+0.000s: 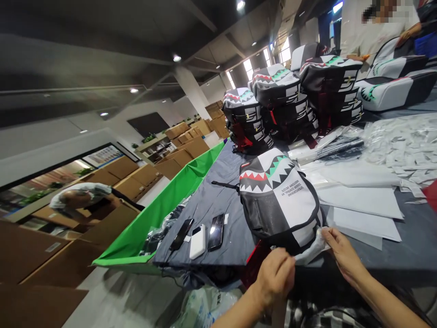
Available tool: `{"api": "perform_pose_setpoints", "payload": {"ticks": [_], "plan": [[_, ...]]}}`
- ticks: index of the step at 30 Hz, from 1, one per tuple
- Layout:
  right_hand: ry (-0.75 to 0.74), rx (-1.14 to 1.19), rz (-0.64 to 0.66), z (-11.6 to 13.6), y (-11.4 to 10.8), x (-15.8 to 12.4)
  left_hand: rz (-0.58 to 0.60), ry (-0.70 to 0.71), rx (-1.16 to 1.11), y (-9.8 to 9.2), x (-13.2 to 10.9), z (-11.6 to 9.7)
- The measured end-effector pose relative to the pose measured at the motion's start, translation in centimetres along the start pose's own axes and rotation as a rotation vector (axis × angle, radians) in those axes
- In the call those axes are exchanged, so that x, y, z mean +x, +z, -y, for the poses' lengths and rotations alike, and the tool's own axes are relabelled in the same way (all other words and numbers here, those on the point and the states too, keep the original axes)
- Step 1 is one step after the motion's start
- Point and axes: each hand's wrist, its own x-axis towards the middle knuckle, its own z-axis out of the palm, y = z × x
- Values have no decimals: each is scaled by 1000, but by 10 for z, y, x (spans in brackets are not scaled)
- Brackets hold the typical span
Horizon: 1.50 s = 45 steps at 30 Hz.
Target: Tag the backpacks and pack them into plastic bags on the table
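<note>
A black and white backpack (278,198) with a shark-mouth print lies on the grey table (218,191) in front of me. At its near edge a crumpled piece of white paper (312,249) sticks out. My left hand (275,275) is closed, pinching the left end of that paper. My right hand (343,255) grips its right end with the fingers curled against the bag's bottom.
Two dark phones (216,231) and a white power bank (198,241) lie at the table's left. Stacks of identical backpacks (293,100) stand further back. White sheets (362,200) and plastic bags (406,146) cover the right. A green bin (160,209), cardboard boxes (129,177) and other people are nearby.
</note>
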Motion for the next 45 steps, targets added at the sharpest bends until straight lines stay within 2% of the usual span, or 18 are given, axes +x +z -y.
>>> {"api": "perform_pose_setpoints", "payload": {"ticks": [2,4,6,9,16,21,24,29,33,37,39,40,41,42,44,45], "plan": [[-34,25,-84,-7,6,1,276,-341,-116,1,29,-5],[-51,43,-145,-12,10,2,548,-547,-234,4,55,-4],[-53,70,-183,-16,13,4,722,-616,-319,7,73,1],[-37,116,-190,-17,15,6,828,-686,-458,12,82,10],[85,174,-23,-4,4,-9,813,-795,-579,27,81,17],[214,217,-8,-3,4,-21,888,-856,-739,40,81,18],[230,222,9,-8,2,-23,910,-906,-833,44,82,18],[206,190,-14,-12,-8,-25,878,-889,-749,42,86,14],[135,85,7,-13,-1,-21,816,-858,-643,32,90,5],[85,7,-11,-11,-6,-12,755,-736,-501,22,84,-3],[-27,-100,-139,-3,-20,-10,742,-658,-413,22,78,-5],[-169,-209,-202,3,-27,-10,742,-625,-373,23,76,-5],[-368,-350,-201,9,-33,-10,746,-594,-336,26,73,-6],[-606,-512,-112,16,-37,-10,747,-559,-302,29,71,-5],[-1063,-812,256,29,-35,-8,730,-454,-230,35,67,-4],[-1216,-909,449,33,-31,-5,718,-380,-189,37,65,-2]]}}
